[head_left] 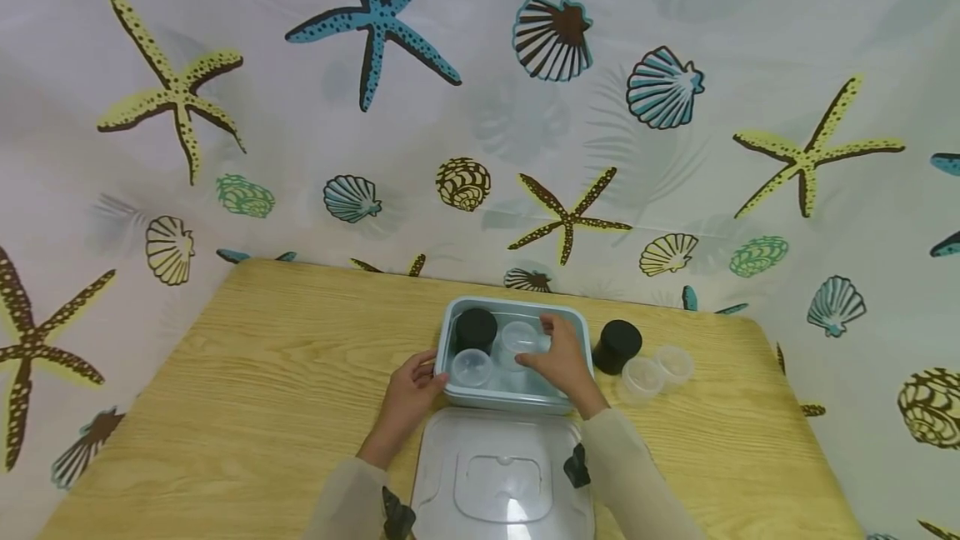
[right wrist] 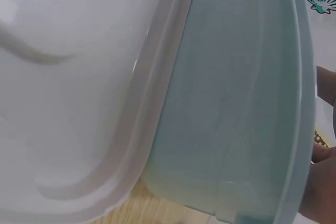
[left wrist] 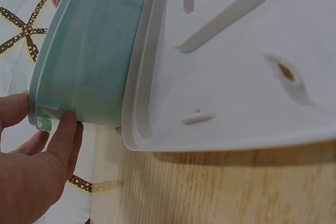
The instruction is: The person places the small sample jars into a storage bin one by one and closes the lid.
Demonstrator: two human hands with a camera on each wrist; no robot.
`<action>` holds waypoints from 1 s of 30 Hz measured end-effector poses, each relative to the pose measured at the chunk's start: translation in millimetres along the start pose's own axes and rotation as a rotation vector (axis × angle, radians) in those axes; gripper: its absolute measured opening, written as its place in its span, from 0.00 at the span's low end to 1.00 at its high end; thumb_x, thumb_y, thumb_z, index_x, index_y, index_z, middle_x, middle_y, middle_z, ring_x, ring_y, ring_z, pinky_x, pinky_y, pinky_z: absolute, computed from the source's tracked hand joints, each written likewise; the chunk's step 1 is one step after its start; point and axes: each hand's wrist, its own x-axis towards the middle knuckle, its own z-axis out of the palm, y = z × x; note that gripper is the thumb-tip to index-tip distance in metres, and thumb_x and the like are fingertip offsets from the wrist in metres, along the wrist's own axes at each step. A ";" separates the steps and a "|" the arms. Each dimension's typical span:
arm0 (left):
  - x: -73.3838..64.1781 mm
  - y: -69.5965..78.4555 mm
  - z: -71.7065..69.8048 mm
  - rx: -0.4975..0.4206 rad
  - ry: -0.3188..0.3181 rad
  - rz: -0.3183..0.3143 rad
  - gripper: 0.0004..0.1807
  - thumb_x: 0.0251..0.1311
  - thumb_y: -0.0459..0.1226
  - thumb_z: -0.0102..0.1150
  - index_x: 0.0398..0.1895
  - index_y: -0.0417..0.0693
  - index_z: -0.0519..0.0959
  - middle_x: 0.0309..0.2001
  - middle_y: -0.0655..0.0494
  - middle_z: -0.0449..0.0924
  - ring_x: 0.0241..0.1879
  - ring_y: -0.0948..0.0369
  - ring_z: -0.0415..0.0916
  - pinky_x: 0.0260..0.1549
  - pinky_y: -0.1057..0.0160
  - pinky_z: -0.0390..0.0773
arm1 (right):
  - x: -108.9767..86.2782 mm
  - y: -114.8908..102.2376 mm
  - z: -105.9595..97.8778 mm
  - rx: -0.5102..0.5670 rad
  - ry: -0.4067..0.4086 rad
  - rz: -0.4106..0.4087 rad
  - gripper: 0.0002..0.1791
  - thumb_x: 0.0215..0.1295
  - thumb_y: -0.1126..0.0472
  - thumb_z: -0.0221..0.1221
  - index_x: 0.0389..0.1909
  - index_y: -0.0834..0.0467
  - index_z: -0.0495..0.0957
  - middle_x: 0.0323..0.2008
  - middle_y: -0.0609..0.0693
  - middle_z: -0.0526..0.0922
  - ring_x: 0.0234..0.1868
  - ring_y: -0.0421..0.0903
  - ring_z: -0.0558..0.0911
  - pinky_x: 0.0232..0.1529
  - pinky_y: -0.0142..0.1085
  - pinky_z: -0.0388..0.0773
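A light blue plastic bin (head_left: 517,400) stands on the table. My left hand (head_left: 408,390) grips its left end, thumb at the rim and fingers (left wrist: 64,137) against the outer wall. My right hand (head_left: 561,359) reaches inside the bin and holds a clear round plastic container (head_left: 519,340) between thumb and fingers. Left of that container, a black-lidded jar (head_left: 476,329) sits at the back and another clear container (head_left: 472,368) at the front. In the right wrist view the bin wall (right wrist: 226,98) hides most of the right hand.
Right of the bin, a black jar (head_left: 618,346) and two clear containers (head_left: 642,378) stand on the wooden table (head_left: 285,357). A whitish lid (head_left: 504,486) lies in front of the bin, close against it. Behind the table hangs a shell-and-starfish curtain (head_left: 480,123).
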 end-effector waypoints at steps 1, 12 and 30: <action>0.0 -0.2 -0.1 0.000 -0.003 -0.001 0.26 0.63 0.31 0.56 0.65 0.37 0.67 0.57 0.34 0.74 0.56 0.45 0.75 0.50 0.57 0.79 | -0.6 -0.1 -1.1 0.001 -0.001 -0.001 0.41 0.48 0.62 0.72 0.62 0.68 0.64 0.58 0.64 0.70 0.59 0.59 0.71 0.60 0.49 0.71; 0.7 1.7 0.0 0.026 -0.006 -0.010 0.26 0.64 0.31 0.55 0.66 0.37 0.65 0.59 0.33 0.72 0.58 0.43 0.72 0.55 0.52 0.77 | -10.6 -2.9 -12.5 0.012 0.010 -0.027 0.40 0.49 0.61 0.71 0.62 0.68 0.64 0.60 0.64 0.70 0.60 0.59 0.72 0.60 0.50 0.71; 2.3 -0.2 1.8 0.021 -0.004 -0.020 0.26 0.64 0.31 0.55 0.66 0.37 0.65 0.58 0.33 0.72 0.58 0.44 0.73 0.54 0.53 0.77 | -25.1 4.6 -33.7 0.015 0.078 -0.028 0.38 0.49 0.63 0.71 0.60 0.69 0.65 0.58 0.64 0.70 0.59 0.58 0.73 0.62 0.48 0.71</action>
